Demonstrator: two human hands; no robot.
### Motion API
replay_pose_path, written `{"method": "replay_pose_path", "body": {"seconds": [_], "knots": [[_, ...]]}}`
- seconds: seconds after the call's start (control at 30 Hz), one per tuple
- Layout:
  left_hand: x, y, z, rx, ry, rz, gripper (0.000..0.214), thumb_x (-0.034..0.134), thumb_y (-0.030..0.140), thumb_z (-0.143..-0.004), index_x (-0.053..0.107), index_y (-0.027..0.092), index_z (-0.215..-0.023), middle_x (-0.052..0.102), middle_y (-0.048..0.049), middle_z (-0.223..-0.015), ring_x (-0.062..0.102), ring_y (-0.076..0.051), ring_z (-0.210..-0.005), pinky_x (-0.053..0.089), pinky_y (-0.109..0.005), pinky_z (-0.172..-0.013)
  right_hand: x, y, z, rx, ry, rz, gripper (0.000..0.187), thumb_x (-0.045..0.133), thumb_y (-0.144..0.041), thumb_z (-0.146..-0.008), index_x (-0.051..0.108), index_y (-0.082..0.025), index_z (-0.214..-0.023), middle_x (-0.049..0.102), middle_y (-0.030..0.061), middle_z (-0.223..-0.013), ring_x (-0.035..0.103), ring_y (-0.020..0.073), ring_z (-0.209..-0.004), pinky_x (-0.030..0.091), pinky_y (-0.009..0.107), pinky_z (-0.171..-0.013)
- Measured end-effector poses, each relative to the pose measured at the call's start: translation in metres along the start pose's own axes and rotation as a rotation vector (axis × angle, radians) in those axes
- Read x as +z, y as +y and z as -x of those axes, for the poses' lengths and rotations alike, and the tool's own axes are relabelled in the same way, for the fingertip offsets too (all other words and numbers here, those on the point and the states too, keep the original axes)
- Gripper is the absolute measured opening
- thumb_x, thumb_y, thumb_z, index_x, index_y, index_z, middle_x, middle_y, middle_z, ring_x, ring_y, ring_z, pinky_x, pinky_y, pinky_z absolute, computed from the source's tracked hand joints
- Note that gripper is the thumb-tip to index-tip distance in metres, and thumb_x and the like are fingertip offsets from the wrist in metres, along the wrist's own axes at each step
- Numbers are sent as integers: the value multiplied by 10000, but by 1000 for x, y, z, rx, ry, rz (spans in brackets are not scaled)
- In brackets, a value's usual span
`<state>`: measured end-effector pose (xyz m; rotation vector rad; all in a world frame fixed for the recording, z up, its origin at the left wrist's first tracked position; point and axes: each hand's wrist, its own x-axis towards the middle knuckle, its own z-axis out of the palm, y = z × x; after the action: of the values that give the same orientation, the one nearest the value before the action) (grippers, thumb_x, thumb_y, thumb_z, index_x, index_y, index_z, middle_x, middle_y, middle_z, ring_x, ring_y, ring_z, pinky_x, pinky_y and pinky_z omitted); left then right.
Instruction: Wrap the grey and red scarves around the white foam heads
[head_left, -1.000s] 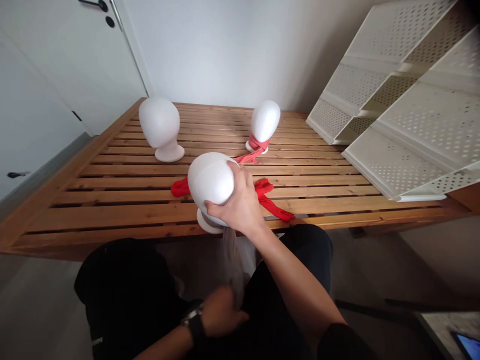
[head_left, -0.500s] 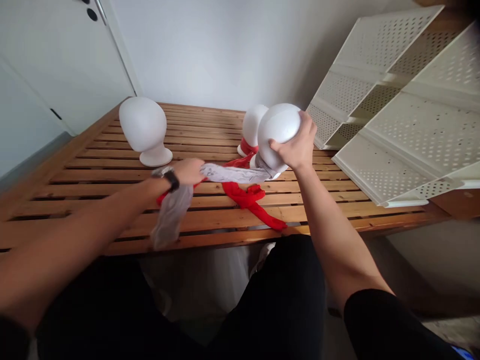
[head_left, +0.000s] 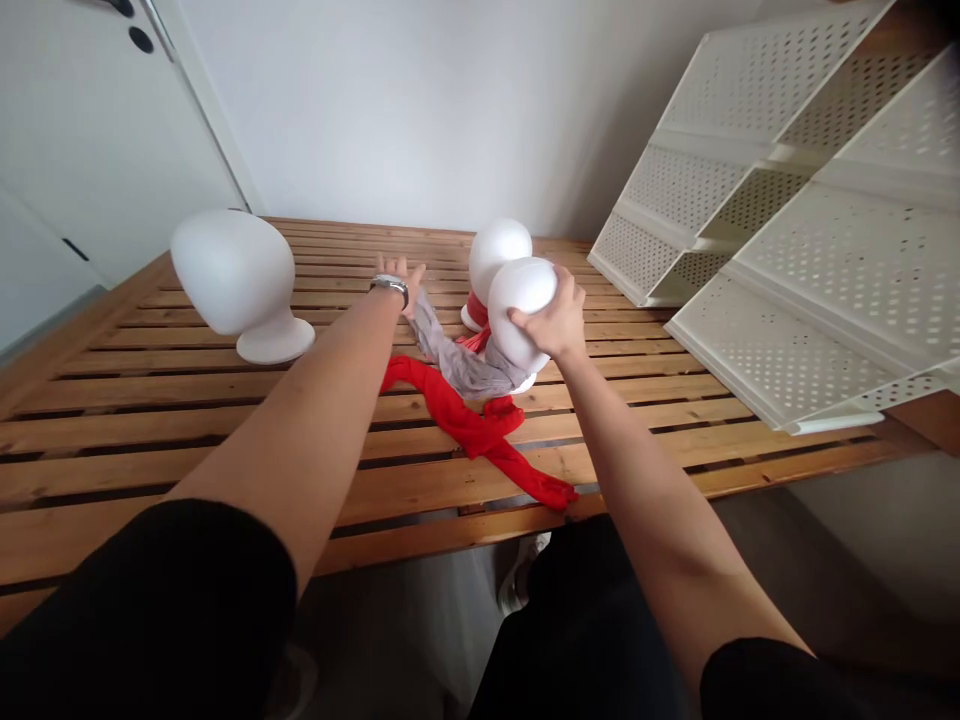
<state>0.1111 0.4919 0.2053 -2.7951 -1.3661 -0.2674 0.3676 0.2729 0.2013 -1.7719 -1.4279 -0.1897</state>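
Gripping a white foam head [head_left: 520,300] at mid-tabletop [head_left: 150,420], the right hand [head_left: 551,322] clasps its side. Left hand [head_left: 401,275] lies splayed, fingers released, touching a grey scarf [head_left: 457,362] trailing to the head's neck, over a red scarf [head_left: 472,425].
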Motion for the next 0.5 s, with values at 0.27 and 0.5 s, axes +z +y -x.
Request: {"method": "replay_pose_path", "body": {"seconds": [0.27,0.5], "knots": [[51,-16,96,116,-70,-78,810,695,472,-865,433,263,-1603,378,-161,-1618,347,-389,-1499,77,-552,-1282,6,0,-10,51,0,-24,1073,825,-589,-663,303,-238,-1532,432,173,-1529,331,395,-1442,358,632,-1212],[57,-76,185,-47,-161,1,647,608,463,-891,589,197,-1481,435,-181,-1544,461,-370,-1396,331,-483,-1216,14,-9,-14,72,34,-69,1053,815,-614,-661,342,-213,-1512,444,185,-1534,333,381,-1445,325,602,-1236]]}}
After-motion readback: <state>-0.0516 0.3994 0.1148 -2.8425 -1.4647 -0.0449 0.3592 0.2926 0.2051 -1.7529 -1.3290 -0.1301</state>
